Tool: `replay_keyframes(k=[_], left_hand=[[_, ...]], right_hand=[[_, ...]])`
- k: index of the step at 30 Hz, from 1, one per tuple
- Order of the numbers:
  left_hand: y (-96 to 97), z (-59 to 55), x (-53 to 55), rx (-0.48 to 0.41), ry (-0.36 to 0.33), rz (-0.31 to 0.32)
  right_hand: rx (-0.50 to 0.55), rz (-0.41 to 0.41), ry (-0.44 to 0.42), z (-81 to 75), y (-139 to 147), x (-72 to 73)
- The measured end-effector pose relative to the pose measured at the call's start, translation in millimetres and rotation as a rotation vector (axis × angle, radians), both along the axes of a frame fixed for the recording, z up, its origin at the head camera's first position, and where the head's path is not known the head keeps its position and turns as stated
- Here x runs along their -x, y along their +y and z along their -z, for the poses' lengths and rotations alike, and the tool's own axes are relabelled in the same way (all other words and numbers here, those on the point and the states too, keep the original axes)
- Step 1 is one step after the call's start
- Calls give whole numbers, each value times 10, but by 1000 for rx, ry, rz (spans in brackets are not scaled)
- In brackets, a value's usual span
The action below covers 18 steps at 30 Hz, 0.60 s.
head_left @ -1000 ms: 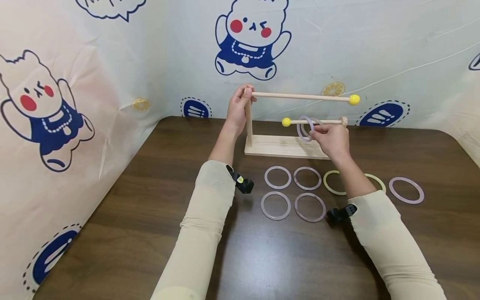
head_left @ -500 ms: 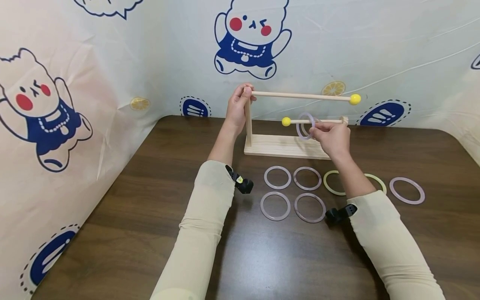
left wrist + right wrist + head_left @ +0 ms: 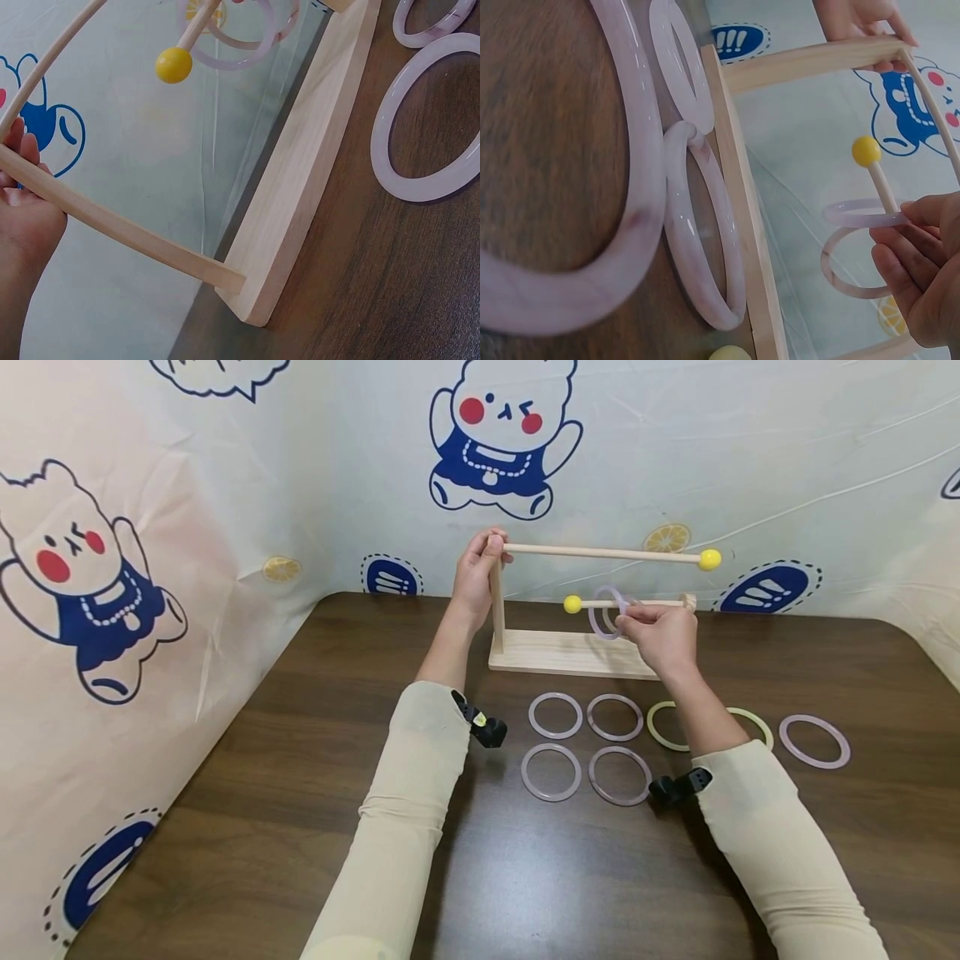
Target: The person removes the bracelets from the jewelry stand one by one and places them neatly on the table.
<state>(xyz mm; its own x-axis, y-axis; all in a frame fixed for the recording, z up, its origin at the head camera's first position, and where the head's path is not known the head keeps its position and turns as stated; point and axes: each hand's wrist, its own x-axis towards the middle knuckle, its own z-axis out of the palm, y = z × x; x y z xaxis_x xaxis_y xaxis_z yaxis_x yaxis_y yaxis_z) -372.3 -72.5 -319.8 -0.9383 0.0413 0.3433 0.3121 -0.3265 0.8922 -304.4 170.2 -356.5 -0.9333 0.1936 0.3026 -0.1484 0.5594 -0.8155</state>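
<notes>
At the back of the table stands a wooden bangle stand (image 3: 570,653) with two rods. My left hand (image 3: 476,581) grips the top of its left upright (image 3: 112,226), where the upper rod (image 3: 600,552) begins. A pale lilac bangle (image 3: 862,220) encircles the lower rod (image 3: 882,186), behind its yellow ball tip (image 3: 573,604). My right hand (image 3: 666,639) pinches this bangle's edge between thumb and fingers. Another bangle (image 3: 827,264), pale with brownish patches, hangs on the same rod beyond it, partly hidden by the right hand. The upper rod carries no bangle.
Several lilac bangles (image 3: 555,716) lie in two rows in front of the stand. Yellow-green bangles (image 3: 752,720) lie partly under the right forearm, and one lilac bangle (image 3: 814,742) lies farther right. A patterned cloth (image 3: 360,460) hangs behind the table (image 3: 300,827).
The right hand and the pinched bangle have shifted slightly left along the lower rod, and the bangle's tilt has changed. The left hand keeps its grip on the upright.
</notes>
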Motion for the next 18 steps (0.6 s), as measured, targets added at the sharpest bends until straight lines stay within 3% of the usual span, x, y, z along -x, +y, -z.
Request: replay_keyframes(k=[18], left_hand=[[3,-9,-4,-4,4,0]], right_hand=[[47,-36,-33,-5,-43,-1]])
